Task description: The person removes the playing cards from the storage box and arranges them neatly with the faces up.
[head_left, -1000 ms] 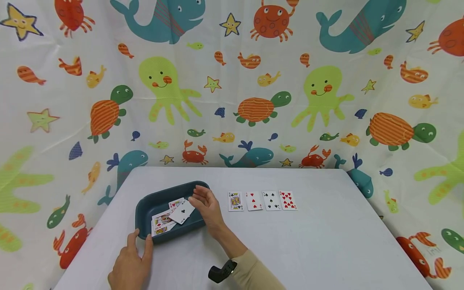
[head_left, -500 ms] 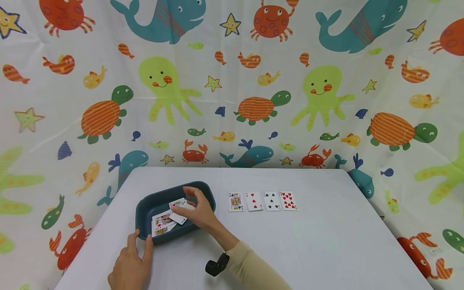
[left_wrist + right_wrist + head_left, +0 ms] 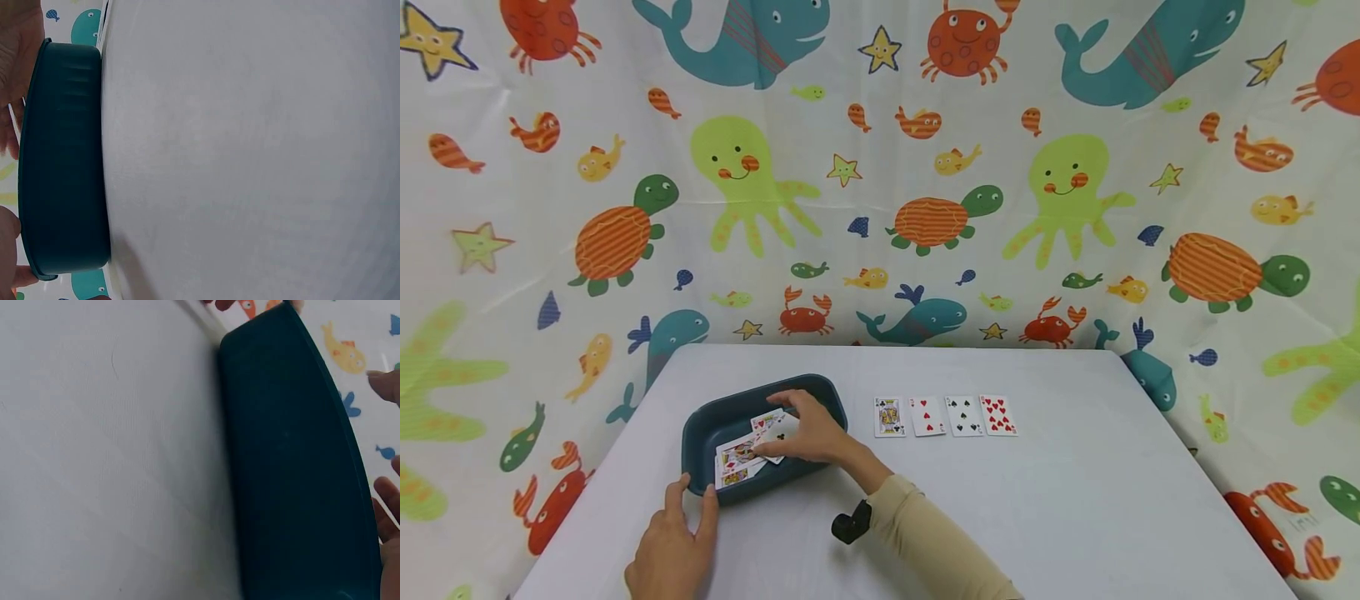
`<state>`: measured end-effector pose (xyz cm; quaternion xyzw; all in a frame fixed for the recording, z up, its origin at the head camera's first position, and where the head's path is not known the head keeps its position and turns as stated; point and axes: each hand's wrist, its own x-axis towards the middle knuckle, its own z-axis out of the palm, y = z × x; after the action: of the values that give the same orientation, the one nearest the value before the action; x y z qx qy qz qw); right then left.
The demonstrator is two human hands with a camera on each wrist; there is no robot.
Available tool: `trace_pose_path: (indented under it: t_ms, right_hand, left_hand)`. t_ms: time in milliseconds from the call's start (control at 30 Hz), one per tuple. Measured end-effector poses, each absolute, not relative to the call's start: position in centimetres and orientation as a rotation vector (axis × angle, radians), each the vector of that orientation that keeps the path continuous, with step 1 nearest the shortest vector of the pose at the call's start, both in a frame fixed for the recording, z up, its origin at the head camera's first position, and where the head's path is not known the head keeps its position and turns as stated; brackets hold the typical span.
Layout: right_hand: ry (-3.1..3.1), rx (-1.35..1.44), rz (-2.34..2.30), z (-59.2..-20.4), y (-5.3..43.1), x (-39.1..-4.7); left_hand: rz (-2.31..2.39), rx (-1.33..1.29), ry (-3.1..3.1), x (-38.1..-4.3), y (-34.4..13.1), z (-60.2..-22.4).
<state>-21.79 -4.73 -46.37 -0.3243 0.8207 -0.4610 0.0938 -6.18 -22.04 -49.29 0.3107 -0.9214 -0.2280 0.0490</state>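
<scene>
A dark teal plastic tray (image 3: 700, 417) stands on the left of the table, with several playing cards (image 3: 737, 454) lying loosely face up inside it. At its near left corner is my left hand (image 3: 672, 542), thumb and a finger either side of the corner, holding it. Over the tray my right hand (image 3: 811, 429) hovers above the cards, thumb and fingers spread apart, partly covering a club card (image 3: 782, 427). Nothing shows between those fingers. In the right wrist view, the right hand's fingers (image 3: 387, 494) stand beyond the tray wall (image 3: 294, 456).
To the right of the tray, a row of face-up cards lies on the white table (image 3: 1037, 517): a king of clubs (image 3: 890, 417), a heart card (image 3: 928, 417), a spade card (image 3: 964, 416) and another heart card (image 3: 998, 415). A patterned sheet (image 3: 880, 167) hangs behind.
My right hand has moved left and inward from the tray's right rim to above the cards, now lower over them. The left hand stays at the corner.
</scene>
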Motion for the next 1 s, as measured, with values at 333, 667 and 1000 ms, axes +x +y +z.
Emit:
trace_pose_path:
  t_ms: [333, 667, 1000]
  right_hand:
    - [2.557, -1.009, -1.015, -46.7, -5.4, -23.2]
    - [2.578, -0.953, -0.796, -47.3, -6.6, -24.0]
    - [2.621, -0.89, -0.614, -47.9, -7.5, -24.3]
  left_hand:
    - [-0.691, 0.961, -2.813, -6.4, -22.0, -49.4]
    - [-0.692, 0.974, -2.81, -6.4, -22.1, -49.5]
    - [-0.686, 0.985, -2.81, -6.4, -22.1, -49.3]
